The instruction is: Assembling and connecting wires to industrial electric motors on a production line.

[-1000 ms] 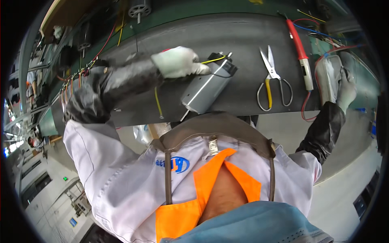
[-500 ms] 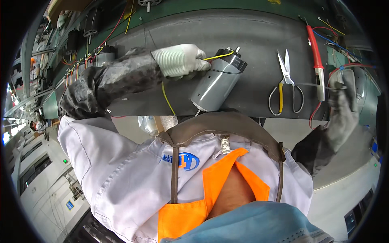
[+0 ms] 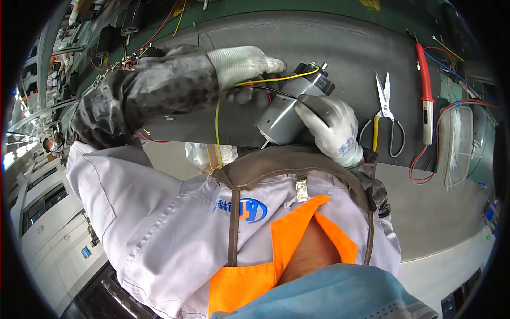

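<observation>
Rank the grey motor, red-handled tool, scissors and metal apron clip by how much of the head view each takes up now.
1. Grey motor, though the right hand partly covers it.
2. Red-handled tool and scissors: the tool longer, the scissors wider; too close to rank.
3. Metal apron clip, clearly smallest.

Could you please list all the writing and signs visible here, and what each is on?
Pale coat: blue-and-orange oval logo with blue characters; wording withheld.
Right hand's glove: blue printed characters; wording withheld.
Blue-and-yellow sign, left background: too small to read.

Gloved left grip (image 3: 247, 66) near curled right grip (image 3: 330, 127)
</observation>
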The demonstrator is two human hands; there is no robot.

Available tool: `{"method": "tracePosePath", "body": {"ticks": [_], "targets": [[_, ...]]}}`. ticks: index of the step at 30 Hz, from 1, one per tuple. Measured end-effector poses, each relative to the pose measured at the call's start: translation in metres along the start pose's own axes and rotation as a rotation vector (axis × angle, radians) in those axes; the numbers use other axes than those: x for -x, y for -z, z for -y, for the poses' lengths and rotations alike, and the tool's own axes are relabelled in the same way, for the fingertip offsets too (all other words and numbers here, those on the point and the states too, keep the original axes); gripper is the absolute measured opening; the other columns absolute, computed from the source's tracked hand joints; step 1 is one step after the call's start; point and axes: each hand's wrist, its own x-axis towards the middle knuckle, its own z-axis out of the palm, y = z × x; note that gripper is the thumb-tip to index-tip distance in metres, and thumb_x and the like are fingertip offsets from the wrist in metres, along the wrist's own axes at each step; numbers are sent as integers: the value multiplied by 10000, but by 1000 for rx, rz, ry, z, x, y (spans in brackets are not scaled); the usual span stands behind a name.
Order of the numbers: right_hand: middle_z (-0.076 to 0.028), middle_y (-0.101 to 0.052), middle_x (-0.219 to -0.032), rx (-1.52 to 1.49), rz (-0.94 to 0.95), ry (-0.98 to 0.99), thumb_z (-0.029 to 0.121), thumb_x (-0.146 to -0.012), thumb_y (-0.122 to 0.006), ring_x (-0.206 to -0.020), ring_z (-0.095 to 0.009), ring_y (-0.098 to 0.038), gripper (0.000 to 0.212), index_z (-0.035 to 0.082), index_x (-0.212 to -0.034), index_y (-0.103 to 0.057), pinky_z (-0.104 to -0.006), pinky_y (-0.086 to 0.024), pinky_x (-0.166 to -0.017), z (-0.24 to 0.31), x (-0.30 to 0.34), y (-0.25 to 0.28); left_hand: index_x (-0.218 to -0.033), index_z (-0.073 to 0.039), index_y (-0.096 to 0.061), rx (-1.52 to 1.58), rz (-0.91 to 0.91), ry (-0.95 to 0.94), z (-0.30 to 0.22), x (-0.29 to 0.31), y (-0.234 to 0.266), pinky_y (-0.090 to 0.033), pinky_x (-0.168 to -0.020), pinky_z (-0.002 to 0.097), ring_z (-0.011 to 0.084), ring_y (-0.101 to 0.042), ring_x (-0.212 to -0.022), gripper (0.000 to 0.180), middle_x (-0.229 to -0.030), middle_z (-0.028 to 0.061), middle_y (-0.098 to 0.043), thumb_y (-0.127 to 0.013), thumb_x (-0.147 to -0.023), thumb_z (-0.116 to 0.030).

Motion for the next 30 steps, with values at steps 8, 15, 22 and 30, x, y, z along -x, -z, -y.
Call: {"method": "tracePosePath", "body": {"ticks": [8,15,22,30], "targets": [[-73,-703,-961,200,16,164,111,-803,-690,-800,-264,-681,226,98,-1026,-721,-366,-549,-669,-3,-10,-8,-1050,-23,-665,-140,-339,-90,-2,-3,-13,-437,-445,238,89,-614,-567,504,-761,44,-653,-443,-1018,-475],[-52,-694,-1059,264,1,209,102,-771,-686,-875,-245,-679,264,133,-1029,-729,-366,-563,-695,-3,-2,-12,-1156,6,-643,-207,-77,48,-10,4,3,-458,-455,232,95,-635,-609,445,-815,58,-695,-518,-1009,-395],[-75,-705,-1073,76,-88,42,55,-820,-667,-847,-239,-680,260,92,-1070,-725,-344,-564,-696,-3,-9,-6,-1154,40,-658,183,-359,-110,-3,-19,-23,-489,-523,242,78,-623,-629,367,-851,71,-715,-644,-969,-277],[-101,-721,-949,-988,-388,-719,7,-948,-560,-754,-105,-656,338,-7,-1279,-629,-218,-515,-650,2,-38,7,-1041,-11,-738,162,-611,-473,5,-31,-50,-564,-664,288,119,-684,-702,230,-856,92,-745,-689,-883,-171]]}}
